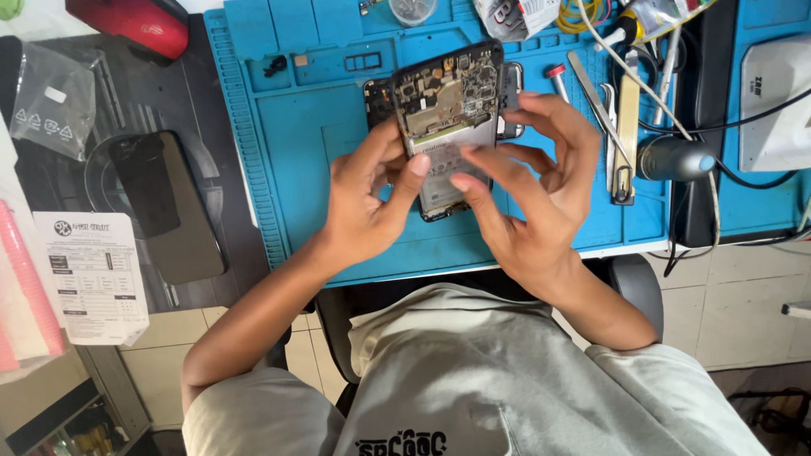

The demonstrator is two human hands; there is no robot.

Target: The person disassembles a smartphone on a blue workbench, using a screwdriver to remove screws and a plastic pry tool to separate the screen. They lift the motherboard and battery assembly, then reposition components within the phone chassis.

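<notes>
My grey shirt [473, 380] and chair edge [634, 279] are closest to the camera, and both forearms reach up over the desk edge.

My left hand [363, 211] grips the opened phone [448, 118] from its left side. The thumb lies across the battery [443, 160] face and the fingers wrap behind the edge. My right hand [532, 194] comes in from the right. Index and middle fingertips press on the battery near the left thumb, and the remaining fingers curl over the phone's right edge. Neither hand is spread; both are closed on the phone.

The phone has its back cover off, with the board and camera area exposed at the top and the battery below. It is held tilted just above the blue work mat [312, 143], near the mat's centre.

Right of the phone on the mat are tweezers [591, 89], a red-capped screwdriver [557, 80] and a flat metal tool [625, 135]. Just past those lies a black cylindrical tool with a teal tip [672, 159], cable attached.

To the left, off the mat, are a dark back cover [165, 203] on the black surface, a printed paper sheet [93, 274] and a clear plastic bag [55, 101].

At the far edge are a small round dish [412, 8], a red object [135, 24] at top left and a white device [777, 101] at far right.
</notes>
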